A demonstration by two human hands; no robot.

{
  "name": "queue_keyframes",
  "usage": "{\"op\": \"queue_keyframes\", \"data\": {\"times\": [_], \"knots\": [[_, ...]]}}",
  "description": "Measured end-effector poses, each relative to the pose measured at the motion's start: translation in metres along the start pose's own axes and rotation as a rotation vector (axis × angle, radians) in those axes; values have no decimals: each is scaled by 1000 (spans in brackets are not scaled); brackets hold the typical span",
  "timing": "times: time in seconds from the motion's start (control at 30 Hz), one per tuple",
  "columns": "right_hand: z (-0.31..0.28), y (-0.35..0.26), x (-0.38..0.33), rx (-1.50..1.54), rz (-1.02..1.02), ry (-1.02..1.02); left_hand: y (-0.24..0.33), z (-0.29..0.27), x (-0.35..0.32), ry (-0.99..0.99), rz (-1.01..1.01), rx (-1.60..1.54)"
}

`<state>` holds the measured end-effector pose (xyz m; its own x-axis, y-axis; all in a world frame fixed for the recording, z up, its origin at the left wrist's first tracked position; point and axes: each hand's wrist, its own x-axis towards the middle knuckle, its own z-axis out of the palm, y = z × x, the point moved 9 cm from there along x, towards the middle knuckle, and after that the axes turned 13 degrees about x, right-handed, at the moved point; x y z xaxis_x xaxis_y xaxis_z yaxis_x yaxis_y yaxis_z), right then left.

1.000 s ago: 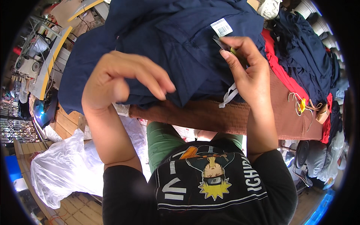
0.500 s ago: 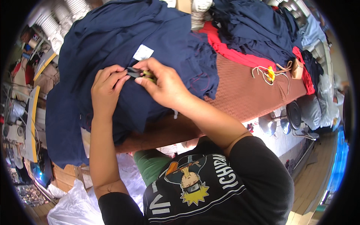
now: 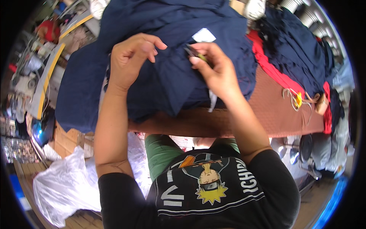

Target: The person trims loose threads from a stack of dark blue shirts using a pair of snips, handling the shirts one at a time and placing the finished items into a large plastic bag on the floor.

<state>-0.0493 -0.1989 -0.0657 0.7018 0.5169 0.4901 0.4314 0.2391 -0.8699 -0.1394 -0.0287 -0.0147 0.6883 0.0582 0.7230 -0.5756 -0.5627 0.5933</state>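
My right hand (image 3: 222, 71) grips a small pair of thread snips (image 3: 192, 51) with dark blades and a yellow-green handle. Their tips point up and left, just above a navy blue garment (image 3: 164, 82). This garment lies spread and rumpled over the table and hangs over its left side. Close above the snips a white square label (image 3: 204, 35) rests on the cloth. Over the garment's left part hovers my left hand (image 3: 129, 61), its fingers bent but apart, with nothing seen in them.
Brown cloth (image 3: 282, 107) covers the table. To the right are a second navy pile (image 3: 301, 53), red fabric (image 3: 272, 68), a yellow piece with cords (image 3: 298, 100) and a tan block (image 3: 322, 105). Clear plastic sheeting (image 3: 65, 187) lies low at left, below yellow-edged tabletops (image 3: 51, 78).
My left hand has let go of the cloth and risen away from the snips. Both hands have drawn apart, the right still holding the snips. The whole view has shifted.
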Motion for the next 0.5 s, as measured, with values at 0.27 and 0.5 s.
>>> {"op": "queue_keyframes", "data": {"times": [0.27, 0.5], "knots": [[10, -25, 3, -5, -72, -19, 5, 14, -4, 0, -58, 470], [17, -8, 11, -90, -9, -44, -21, 32, -2, -69, -127, 561]]}}
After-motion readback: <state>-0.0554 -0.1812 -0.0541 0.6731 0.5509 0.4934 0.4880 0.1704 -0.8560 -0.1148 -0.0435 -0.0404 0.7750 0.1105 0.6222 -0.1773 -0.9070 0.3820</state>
